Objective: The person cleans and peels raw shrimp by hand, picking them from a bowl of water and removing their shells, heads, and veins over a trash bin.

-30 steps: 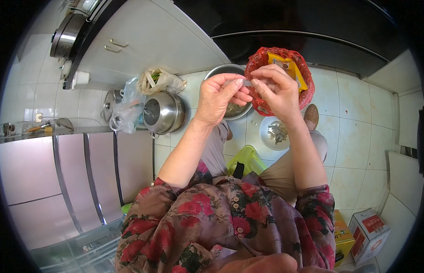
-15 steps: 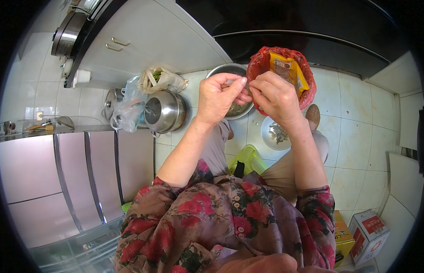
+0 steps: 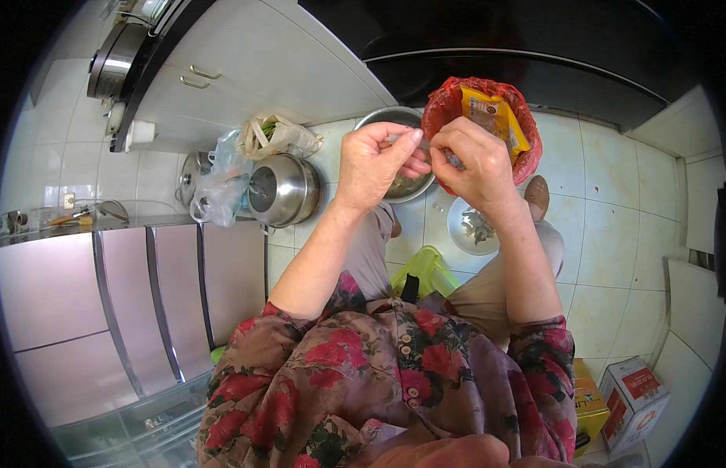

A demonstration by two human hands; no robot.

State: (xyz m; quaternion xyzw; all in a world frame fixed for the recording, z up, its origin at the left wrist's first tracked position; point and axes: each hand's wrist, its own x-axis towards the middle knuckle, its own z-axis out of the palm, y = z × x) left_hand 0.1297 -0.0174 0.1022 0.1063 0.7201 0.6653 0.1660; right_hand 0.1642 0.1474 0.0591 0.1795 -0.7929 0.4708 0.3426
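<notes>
My left hand (image 3: 376,165) is raised above the metal basin (image 3: 390,117), thumb and index finger closed in a pinch on a pale, translucent bit, probably a shrimp. Close beside it, my right hand (image 3: 478,162) has its fingers curled inward, with a small grey shrimp-like piece (image 3: 455,161) showing between them. The fingertips of both hands almost meet, and they partly hide what they hold. Under my right wrist, a white bowl (image 3: 459,243) on the floor contains grey, shrimp-like pieces. Murky brownish contents lie in the basin, which my hands partly cover.
A bin lined with a red bag (image 3: 531,117) holds yellow packaging (image 3: 488,115). To the left are a steel pot (image 3: 283,191), a clear plastic bag (image 3: 220,183) and a cloth bag (image 3: 281,139). A green stool (image 3: 428,273) shows between my legs; boxes (image 3: 634,402) stand lower right.
My right hand has turned slightly and its fingers have curled more, bringing the grey piece into sight. My left hand stays nearly where it was, still pinching.
</notes>
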